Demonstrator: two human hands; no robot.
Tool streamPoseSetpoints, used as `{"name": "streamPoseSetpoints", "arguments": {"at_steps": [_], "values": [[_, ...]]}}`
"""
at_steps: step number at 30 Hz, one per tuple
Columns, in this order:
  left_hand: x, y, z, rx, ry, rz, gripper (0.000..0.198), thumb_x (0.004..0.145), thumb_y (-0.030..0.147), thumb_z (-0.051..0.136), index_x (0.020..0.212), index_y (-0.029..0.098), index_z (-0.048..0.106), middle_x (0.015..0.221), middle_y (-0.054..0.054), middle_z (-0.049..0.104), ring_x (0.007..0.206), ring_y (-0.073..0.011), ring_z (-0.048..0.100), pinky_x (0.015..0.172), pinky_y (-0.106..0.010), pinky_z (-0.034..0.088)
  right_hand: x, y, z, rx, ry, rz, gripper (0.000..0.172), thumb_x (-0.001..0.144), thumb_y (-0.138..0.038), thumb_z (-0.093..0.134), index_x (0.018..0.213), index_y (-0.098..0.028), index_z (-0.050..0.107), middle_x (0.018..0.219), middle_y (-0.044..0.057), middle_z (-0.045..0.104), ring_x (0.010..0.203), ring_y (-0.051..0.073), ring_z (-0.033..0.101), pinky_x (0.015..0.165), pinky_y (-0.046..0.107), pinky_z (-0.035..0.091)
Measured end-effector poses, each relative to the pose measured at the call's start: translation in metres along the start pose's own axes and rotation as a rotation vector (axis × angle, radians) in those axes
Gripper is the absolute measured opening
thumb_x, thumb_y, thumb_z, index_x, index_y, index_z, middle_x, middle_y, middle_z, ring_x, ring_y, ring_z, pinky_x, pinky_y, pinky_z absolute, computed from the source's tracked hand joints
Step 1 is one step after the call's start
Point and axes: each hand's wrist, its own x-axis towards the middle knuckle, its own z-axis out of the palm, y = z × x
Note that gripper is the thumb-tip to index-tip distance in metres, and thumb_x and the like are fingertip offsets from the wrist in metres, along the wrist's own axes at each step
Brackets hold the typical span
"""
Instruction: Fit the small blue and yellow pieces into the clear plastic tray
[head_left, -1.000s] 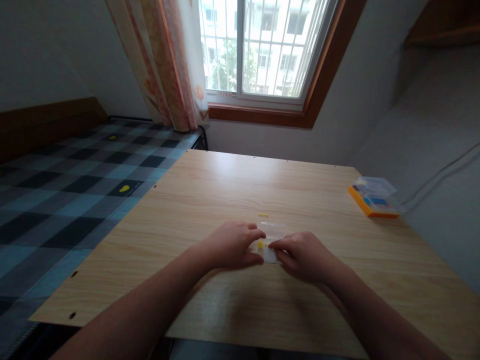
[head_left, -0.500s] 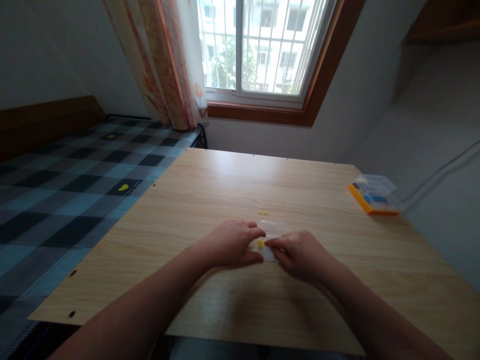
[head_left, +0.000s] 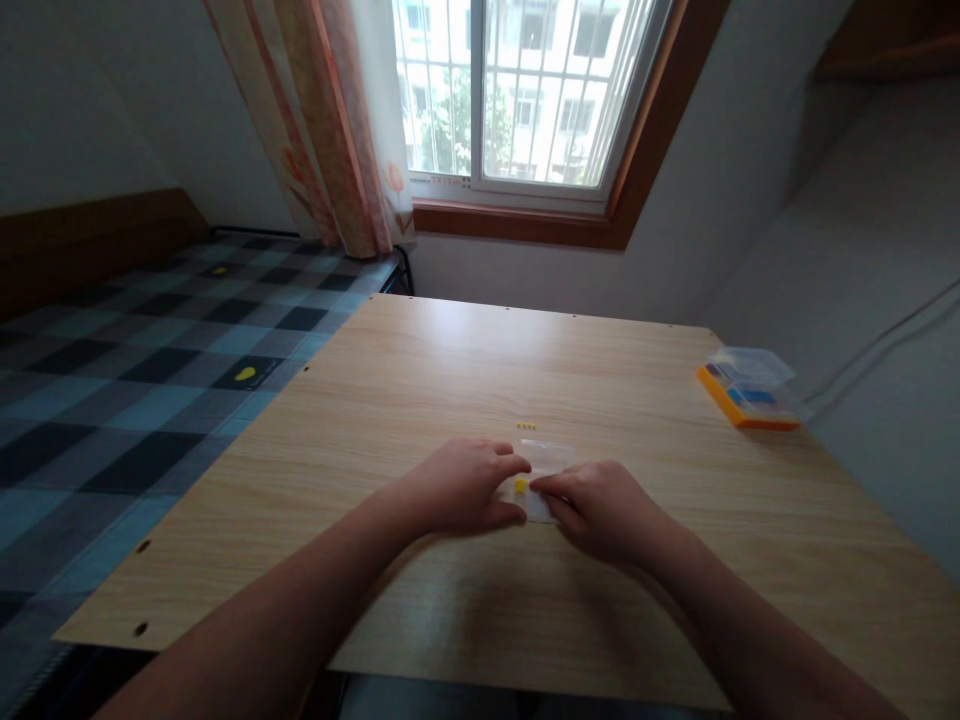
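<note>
A small clear plastic piece, perhaps a case or a bag (head_left: 541,508), lies flat on the table in front of me; its exact kind is unclear. Inside or on it, at its left side, shows a yellow block (head_left: 520,486). My left hand (head_left: 474,487) rests at the left edge of the plastic, thumb and fingers apart around the yellow block. From the right, my right hand (head_left: 596,503) reaches over the plastic with the index finger stretched out beside the block and the thumb lower down. Just beyond lies a row of several tiny yellow pieces (head_left: 526,427).
The wooden table (head_left: 420,375) spreads out all round my hands. At its right edge stands an orange-based case (head_left: 739,410) with a raised clear lid and blue contents. A bed with a checked cover (head_left: 187,350) adjoins on the left; a window (head_left: 536,100) is ahead.
Nearly nothing differs. Both hands keep their places at the plastic and the yellow block; the view has shifted very slightly.
</note>
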Motion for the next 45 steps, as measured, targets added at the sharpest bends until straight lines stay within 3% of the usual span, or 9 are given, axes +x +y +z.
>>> {"name": "streamPoseSetpoints", "arguments": {"at_steps": [5, 16, 23, 31, 40, 45], "values": [[-0.0006, -0.0001, 0.0008, 0.011, 0.006, -0.001, 0.041, 0.088, 0.047, 0.073, 0.123, 0.025, 0.070, 0.114, -0.006, 0.074, 0.102, -0.0293, 0.071, 0.083, -0.036, 0.053, -0.0002, -0.0005, -0.0002, 0.026, 0.033, -0.027, 0.028, 0.095, -0.022, 0.057, 0.108, -0.032, 0.079, 0.095, 0.000, 0.080, 0.075, 0.017, 0.071, 0.065, 0.027, 0.037], [-0.0008, -0.0005, 0.0014, 0.023, 0.011, 0.006, 0.041, 0.088, 0.047, 0.073, 0.123, 0.025, 0.070, 0.115, -0.006, 0.074, 0.101, -0.0285, 0.071, 0.081, -0.035, 0.051, 0.0009, -0.0011, 0.0015, -0.001, 0.021, -0.001, 0.024, 0.094, -0.020, 0.058, 0.098, -0.028, 0.079, 0.090, 0.001, 0.080, 0.073, 0.017, 0.070, 0.065, 0.028, 0.035], [-0.0001, -0.0002, 0.0014, 0.025, 0.002, 0.008, 0.041, 0.088, 0.046, 0.073, 0.124, 0.025, 0.070, 0.115, -0.006, 0.074, 0.102, -0.0291, 0.071, 0.083, -0.036, 0.052, 0.0001, -0.0005, 0.0036, 0.000, 0.042, -0.022, 0.030, 0.094, -0.019, 0.056, 0.111, -0.030, 0.079, 0.097, 0.002, 0.080, 0.076, 0.016, 0.071, 0.068, 0.026, 0.040], [-0.0001, -0.0009, 0.0023, 0.013, 0.005, 0.010, 0.042, 0.089, 0.047, 0.072, 0.124, 0.024, 0.070, 0.116, -0.007, 0.074, 0.103, -0.0285, 0.071, 0.084, -0.035, 0.052, -0.0009, 0.0001, 0.0040, 0.017, 0.046, -0.019, 0.027, 0.094, -0.020, 0.057, 0.106, -0.030, 0.079, 0.096, 0.000, 0.080, 0.076, 0.017, 0.072, 0.067, 0.026, 0.040], [-0.0005, -0.0008, 0.0016, 0.009, 0.010, 0.023, 0.039, 0.089, 0.046, 0.072, 0.122, 0.025, 0.070, 0.112, -0.006, 0.074, 0.100, -0.0269, 0.071, 0.081, -0.033, 0.051, 0.0002, -0.0011, 0.0042, 0.031, 0.054, -0.018, 0.030, 0.095, -0.020, 0.057, 0.113, -0.031, 0.078, 0.101, 0.001, 0.080, 0.079, 0.017, 0.073, 0.069, 0.027, 0.041], [-0.0006, -0.0003, 0.0013, 0.016, 0.011, 0.019, 0.040, 0.089, 0.047, 0.072, 0.122, 0.024, 0.070, 0.115, -0.007, 0.074, 0.101, -0.0286, 0.071, 0.082, -0.035, 0.051, -0.0002, -0.0022, 0.0016, 0.008, 0.033, -0.006, 0.026, 0.094, -0.019, 0.056, 0.102, -0.028, 0.080, 0.093, 0.001, 0.080, 0.075, 0.016, 0.071, 0.067, 0.026, 0.039]]}}
